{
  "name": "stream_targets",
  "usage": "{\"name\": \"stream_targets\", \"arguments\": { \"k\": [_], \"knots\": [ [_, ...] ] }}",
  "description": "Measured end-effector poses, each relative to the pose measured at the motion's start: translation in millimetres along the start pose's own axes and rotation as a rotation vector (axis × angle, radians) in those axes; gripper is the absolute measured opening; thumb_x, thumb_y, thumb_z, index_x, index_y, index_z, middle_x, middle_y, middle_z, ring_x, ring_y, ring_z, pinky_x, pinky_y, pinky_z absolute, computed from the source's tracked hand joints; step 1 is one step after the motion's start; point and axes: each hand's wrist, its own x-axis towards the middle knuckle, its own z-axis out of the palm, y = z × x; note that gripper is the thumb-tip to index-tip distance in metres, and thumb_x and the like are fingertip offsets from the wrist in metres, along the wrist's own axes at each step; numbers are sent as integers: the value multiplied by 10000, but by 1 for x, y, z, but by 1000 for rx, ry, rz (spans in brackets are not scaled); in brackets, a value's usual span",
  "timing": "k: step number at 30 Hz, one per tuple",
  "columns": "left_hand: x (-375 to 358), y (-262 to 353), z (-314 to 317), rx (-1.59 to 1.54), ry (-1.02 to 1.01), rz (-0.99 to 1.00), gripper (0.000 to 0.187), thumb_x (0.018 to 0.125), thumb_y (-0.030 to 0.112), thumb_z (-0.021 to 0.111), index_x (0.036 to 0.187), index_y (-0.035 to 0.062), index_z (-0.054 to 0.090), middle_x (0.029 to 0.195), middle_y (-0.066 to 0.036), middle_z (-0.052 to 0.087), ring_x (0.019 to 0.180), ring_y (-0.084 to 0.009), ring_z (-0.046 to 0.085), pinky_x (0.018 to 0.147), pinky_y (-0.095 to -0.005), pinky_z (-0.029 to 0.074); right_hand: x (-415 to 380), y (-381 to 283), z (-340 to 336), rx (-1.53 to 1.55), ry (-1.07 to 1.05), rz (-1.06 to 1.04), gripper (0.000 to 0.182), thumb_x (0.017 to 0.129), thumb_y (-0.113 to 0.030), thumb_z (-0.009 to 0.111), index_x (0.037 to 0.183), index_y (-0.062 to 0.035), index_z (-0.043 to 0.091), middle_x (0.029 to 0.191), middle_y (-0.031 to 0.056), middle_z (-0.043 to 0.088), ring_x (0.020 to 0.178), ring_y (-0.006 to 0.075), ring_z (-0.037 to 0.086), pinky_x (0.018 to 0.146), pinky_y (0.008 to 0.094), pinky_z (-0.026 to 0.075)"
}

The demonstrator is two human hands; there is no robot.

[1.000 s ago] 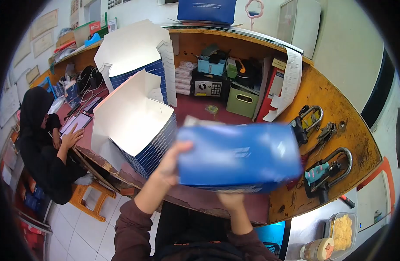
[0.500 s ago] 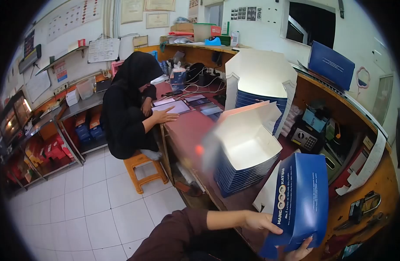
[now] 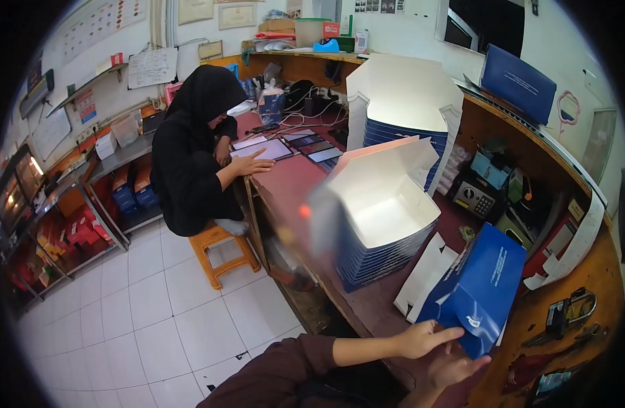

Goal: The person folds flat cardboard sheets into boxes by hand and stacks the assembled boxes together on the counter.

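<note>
A blue cardboard box (image 3: 486, 275) lies tilted near the desk's front edge, its near end partly folded with loose flaps. My left hand (image 3: 424, 339) grips a flap at that near end, thumb and fingers close together. Just below it, my right hand (image 3: 455, 369) holds the lower edge of the same end, one finger stretched along the flap. White flat card (image 3: 424, 275) shows beside the box on its left. A nested stack of blue boxes with white insides (image 3: 387, 217) stands beyond my hands.
Taller stacked boxes (image 3: 407, 88) stand behind. Across the desk (image 3: 285, 197) a person in black (image 3: 190, 156) sits on an orange stool (image 3: 220, 255), a hand on a tablet. On the right are a safe (image 3: 472, 198), a padlock (image 3: 567, 313) and keys.
The box has tilted to the right and its printed front has turned away. Both my hands have moved up slightly at its near end, where the flaps are now more folded. The view has shifted slightly.
</note>
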Motion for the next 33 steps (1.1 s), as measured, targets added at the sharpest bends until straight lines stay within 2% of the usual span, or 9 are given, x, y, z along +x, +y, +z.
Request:
{"name": "stream_targets", "arguments": {
  "k": [3, 10, 13, 15, 20, 22, 26, 30, 33],
  "knots": [
    [-12, 25, 0, -518, 155, 335, 264, 873, 265, 552, 990, 29, 572, 832, -87, 636, 738, -132, 611, 656, -238, 483, 12, -6, 1, 157, -9, 120, 355, 908, -315, 454, 1010, 18, 525, 899, 104, 590, 758, 171, 550, 669, 262, 449],
    [-19, 15, -44, 61, 152, 251, 357, 858, 236, 577, 1129, 14, 503, 1074, -101, 572, 868, -132, 589, 718, -246, 482, 33, -55, -44, 449, -248, 405, 227, 928, -158, 421, 1055, 30, 432, 838, 39, 442, 597, 60, 341, 490, 189, 325],
    [-18, 16, -41, 370, 248, 450, 384, 849, 233, 588, 1155, 20, 493, 1112, -90, 555, 913, -130, 566, 717, -240, 473, 22, -48, -34, 313, -203, 342, 192, 923, -126, 422, 1047, 19, 440, 895, 59, 478, 686, 81, 432, 584, 195, 388],
    [-5, -6, -29, 349, 270, 633, 389, 834, 202, 605, 1156, 15, 492, 1082, -95, 566, 906, -147, 562, 730, -259, 472, 11, -9, -15, -461, 269, -312, 184, 909, -109, 447, 1053, 5, 451, 999, 95, 509, 863, 144, 506, 753, 254, 434],
    [-1, -29, 6, 291, 355, 723, 420, 829, 102, 596, 1203, -6, 438, 1105, -102, 553, 1006, -158, 521, 842, -291, 431, -9, 16, -3, -52, 188, -207, 402, 852, -219, 556, 1176, -11, 440, 1089, 98, 529, 979, 198, 504, 861, 331, 407],
    [-5, -9, -6, 138, 138, 289, 454, 852, 167, 569, 1237, -4, 398, 1161, -99, 504, 1009, -152, 503, 809, -287, 439, 1, 7, -29, 123, 20, 92, 312, 856, -182, 548, 1118, -26, 481, 965, 60, 571, 828, 130, 522, 724, 256, 424],
    [-13, 5, -35, -1359, -330, 176, 416, 883, 283, 493, 1215, 37, 442, 1120, -39, 518, 934, -159, 521, 758, -347, 455, 6, 5, -42, 55, 45, -121, 208, 858, -105, 526, 1056, -44, 509, 881, 29, 577, 676, 52, 470, 566, 190, 376],
    [-7, -16, -35, -850, 18, 166, 328, 866, 243, 549, 1104, 17, 547, 978, -24, 587, 863, -116, 546, 703, -295, 464, -1, 11, 12, -282, 255, -361, 235, 834, -49, 539, 1066, -39, 505, 918, 44, 570, 736, 108, 509, 631, 234, 422],
    [-16, 7, -4, -268, 479, 338, 260, 788, 227, 678, 638, 33, 591, 601, 9, 569, 546, -21, 481, 489, -161, 374, -15, 16, 34, -111, 196, -289, 251, 822, -27, 547, 1069, -37, 504, 950, 54, 568, 777, 124, 526, 674, 252, 438]
  ]
}}
